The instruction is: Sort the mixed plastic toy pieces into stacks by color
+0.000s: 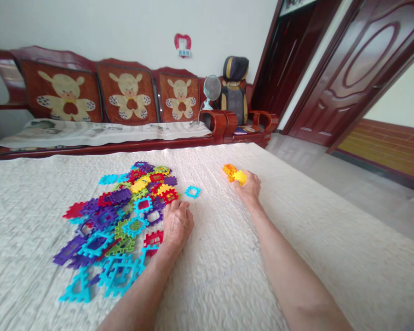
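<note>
A pile of flat plastic interlocking pieces (pixel 117 216) in purple, teal, green, red and yellow lies on a cream quilted bed cover (pixel 227 257). My left hand (pixel 176 224) rests at the pile's right edge with its fingers curled under; anything inside them is hidden. One teal piece (pixel 192 191) lies alone just beyond it. My right hand (pixel 249 187) is further right, closed on a small joined cluster of orange and yellow pieces (pixel 234 174), held just above the cover.
A dark red wooden sofa (pixel 124 101) with bear-print cushions runs along the far edge of the bed. A small fan (pixel 212 87) and a massage seat pad (pixel 234 89) stand at its right end. Wooden doors (pixel 348 69) and bare floor (pixel 348 184) lie to the right.
</note>
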Demonstrator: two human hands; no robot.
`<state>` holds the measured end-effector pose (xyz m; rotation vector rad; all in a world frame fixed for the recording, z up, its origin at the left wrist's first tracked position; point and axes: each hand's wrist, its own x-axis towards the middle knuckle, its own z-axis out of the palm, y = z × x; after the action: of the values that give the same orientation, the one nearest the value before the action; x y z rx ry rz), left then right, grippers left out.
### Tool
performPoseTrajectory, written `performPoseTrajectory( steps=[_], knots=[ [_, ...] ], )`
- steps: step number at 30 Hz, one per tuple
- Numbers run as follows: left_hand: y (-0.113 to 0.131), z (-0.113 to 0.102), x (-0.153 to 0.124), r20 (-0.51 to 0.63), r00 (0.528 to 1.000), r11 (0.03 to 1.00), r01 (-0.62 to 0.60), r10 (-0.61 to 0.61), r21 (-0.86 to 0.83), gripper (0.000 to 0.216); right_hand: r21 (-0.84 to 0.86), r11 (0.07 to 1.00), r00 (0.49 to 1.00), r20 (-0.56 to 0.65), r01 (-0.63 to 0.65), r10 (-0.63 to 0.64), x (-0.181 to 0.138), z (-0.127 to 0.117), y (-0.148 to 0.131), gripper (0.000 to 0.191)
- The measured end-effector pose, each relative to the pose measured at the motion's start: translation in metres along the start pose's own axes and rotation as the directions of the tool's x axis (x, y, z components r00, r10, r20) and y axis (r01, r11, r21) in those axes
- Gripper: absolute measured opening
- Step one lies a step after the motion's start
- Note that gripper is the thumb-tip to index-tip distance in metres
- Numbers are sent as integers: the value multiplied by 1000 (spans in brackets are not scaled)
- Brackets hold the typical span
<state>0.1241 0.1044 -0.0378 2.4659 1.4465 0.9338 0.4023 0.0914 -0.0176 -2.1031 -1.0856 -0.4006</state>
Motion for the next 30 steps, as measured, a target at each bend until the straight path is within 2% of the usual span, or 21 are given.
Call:
performPoseTrajectory(
  steps=[3, 6, 9, 12, 15, 18, 20, 23, 27, 30],
  knots=[
    [0, 0, 0, -1, 1000, 1000, -3, 3, -5, 29, -85, 990, 992, 45, -113, 117, 2, -7, 9, 47],
    [0, 0, -1, -6, 1000, 1000, -8, 8, -11, 29, -133, 976, 979, 84, -172, 184, 1, -10, 10, 45],
    [0, 1, -1, -3, 1000, 1000, -3, 3, -19, 29, -127, 975, 974, 112, -182, 196, -1, -10, 9, 47],
    [0, 1, -1, 4, 1000, 1000, 9, -9, -23, 29, -87, 983, 982, 87, -161, 168, -4, -9, 9, 49],
    [0, 1, -1, 4, 1000, 999, 19, -19, -29, 28, -46, 994, 995, 13, -100, 101, -6, -8, 7, 51],
    [1, 1, 0, 1, 1000, 998, 32, -32, -49, 30, 23, 998, 998, -24, 53, -52, -9, -4, -2, 46],
    [2, 0, 0, -1, 999, 997, 42, -42, -58, 30, 113, 972, 978, -5, 207, -208, -14, 1, -10, 42],
    [3, 0, 0, -11, 998, 996, 56, -57, -66, 30, 258, 892, 912, 81, 371, -403, -25, 10, -26, 39],
    [2, 1, 0, -31, 998, 992, 48, -52, -119, 31, 370, 845, 858, 191, 386, -476, -33, 27, -51, 34],
    [-1, 4, 3, -118, 981, 968, 125, -153, -218, 35, 413, 851, 838, 293, 324, -461, -26, 45, -81, 32]
  ],
)
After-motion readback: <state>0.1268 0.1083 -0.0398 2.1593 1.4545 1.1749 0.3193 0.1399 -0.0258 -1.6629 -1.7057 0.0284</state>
